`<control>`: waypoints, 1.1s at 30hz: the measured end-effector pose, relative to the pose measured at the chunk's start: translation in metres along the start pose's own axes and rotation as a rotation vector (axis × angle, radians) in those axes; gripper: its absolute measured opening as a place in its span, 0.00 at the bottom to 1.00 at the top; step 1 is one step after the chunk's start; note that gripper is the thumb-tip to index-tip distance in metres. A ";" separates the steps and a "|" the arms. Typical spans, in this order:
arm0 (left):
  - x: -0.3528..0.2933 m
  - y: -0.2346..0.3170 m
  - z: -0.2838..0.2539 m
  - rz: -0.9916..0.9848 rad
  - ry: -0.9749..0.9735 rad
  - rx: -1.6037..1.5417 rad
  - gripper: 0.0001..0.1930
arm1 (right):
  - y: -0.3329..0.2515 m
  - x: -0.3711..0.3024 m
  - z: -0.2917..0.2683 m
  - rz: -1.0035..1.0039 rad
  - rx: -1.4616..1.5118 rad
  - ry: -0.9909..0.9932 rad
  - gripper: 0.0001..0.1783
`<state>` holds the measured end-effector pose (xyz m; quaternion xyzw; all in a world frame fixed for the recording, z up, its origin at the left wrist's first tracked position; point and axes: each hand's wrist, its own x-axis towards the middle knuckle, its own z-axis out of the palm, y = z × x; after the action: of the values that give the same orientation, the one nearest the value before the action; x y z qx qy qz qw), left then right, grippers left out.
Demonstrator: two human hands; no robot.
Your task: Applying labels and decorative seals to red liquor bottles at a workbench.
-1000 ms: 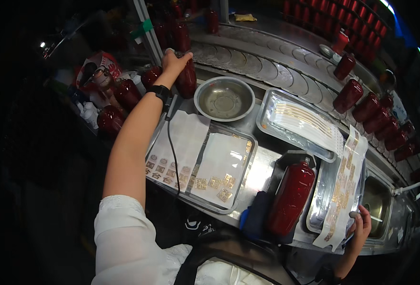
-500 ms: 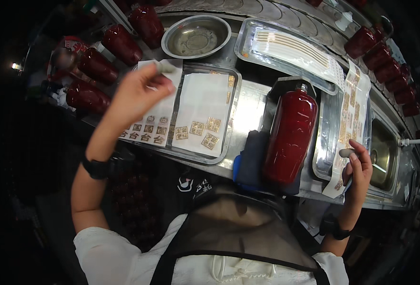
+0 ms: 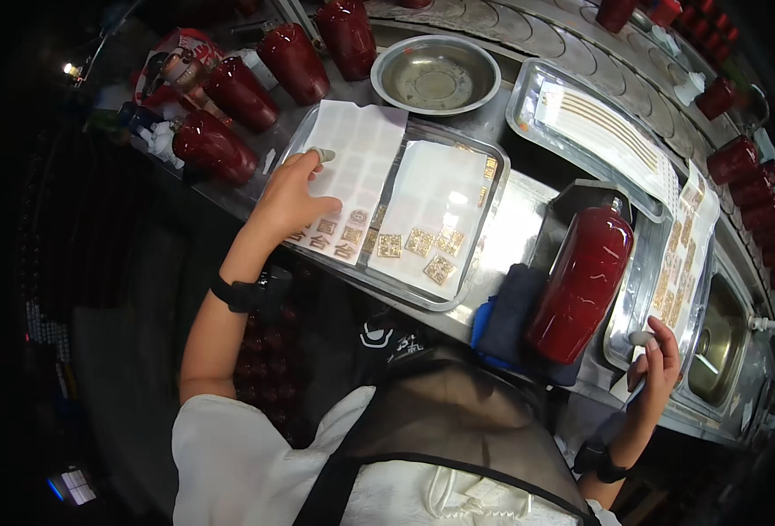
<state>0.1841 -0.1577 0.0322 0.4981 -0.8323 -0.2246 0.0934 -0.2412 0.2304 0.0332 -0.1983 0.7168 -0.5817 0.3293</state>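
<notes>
White sheet [image 3: 361, 145] lies under the spread left hand [image 3: 291, 198]; right hand [image 3: 657, 373] grips slim tool [image 3: 635, 391].

Steel workbench [image 3: 516, 235], inset sink [image 3: 728, 323] (white tap [image 3: 773, 325] alongside), small bright light [image 3: 71, 69]

Workshop interior with a production line, identified by the conveyor [image 3: 571, 50] of overlapping plates along the far side, the glossy red bottles [image 3: 292, 66] ranked at left and right, the metal workbench [image 3: 515, 235] bearing shallow trays [image 3: 482, 241] and sheets of gold decals [image 3: 440, 269], and the sink [image 3: 719, 329] at right.
</notes>
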 end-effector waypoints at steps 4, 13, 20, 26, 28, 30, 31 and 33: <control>0.002 -0.008 0.014 0.051 0.004 0.120 0.38 | -0.008 0.006 0.023 -0.009 -0.059 -0.030 0.21; 0.036 -0.035 0.021 0.050 -0.015 0.387 0.48 | -0.015 0.004 0.039 0.006 -0.151 -0.033 0.21; 0.073 -0.046 0.025 0.070 -0.010 0.453 0.50 | -0.020 -0.010 0.045 -0.012 -0.148 0.016 0.19; 0.116 -0.057 0.033 0.165 0.120 0.461 0.45 | -0.009 -0.019 0.022 -0.041 -0.141 0.043 0.19; 0.125 -0.055 0.031 0.182 0.090 0.416 0.42 | -0.004 -0.022 0.016 -0.051 -0.138 0.047 0.19; 0.131 -0.045 0.033 0.217 0.109 0.391 0.38 | -0.005 -0.026 0.016 -0.041 -0.120 0.084 0.18; 0.131 -0.042 0.029 0.186 0.093 0.374 0.36 | -0.005 -0.025 0.016 -0.054 -0.105 0.077 0.18; 0.137 -0.052 0.025 0.212 0.111 0.326 0.34 | -0.004 -0.023 0.011 -0.049 -0.088 0.095 0.18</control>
<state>0.1489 -0.2905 -0.0235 0.4278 -0.8990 -0.0479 0.0802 -0.2175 0.2369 0.0412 -0.2025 0.7515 -0.5661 0.2716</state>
